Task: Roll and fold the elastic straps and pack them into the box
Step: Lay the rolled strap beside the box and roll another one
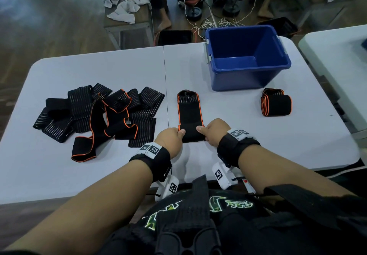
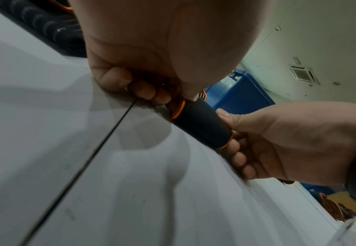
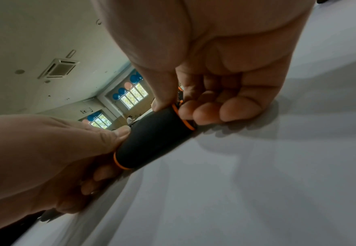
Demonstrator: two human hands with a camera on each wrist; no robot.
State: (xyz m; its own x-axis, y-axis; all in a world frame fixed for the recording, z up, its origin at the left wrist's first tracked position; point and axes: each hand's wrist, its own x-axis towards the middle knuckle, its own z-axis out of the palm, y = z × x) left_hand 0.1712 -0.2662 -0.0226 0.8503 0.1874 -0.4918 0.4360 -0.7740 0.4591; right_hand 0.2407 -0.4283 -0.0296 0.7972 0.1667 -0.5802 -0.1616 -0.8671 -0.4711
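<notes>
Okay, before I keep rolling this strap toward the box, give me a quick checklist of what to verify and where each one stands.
1. Left hand grips the roll's left end: ok.
2. Right hand grips the right end: ok.
3. Strap ahead of the roll lies flat and straight: ok.
4. Roll's orange edges line up at both ends: ok.
5. Blue box open, nothing inside: ok.
6. Far end's fastener ready to close: cannot tell.

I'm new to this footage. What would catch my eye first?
Both hands, left and right, grip the rolled near end of a black, orange-edged strap at the table's centre. A tangled strap pile sprawls left; an empty blue box stands far right, a folded strap beside it.
</notes>
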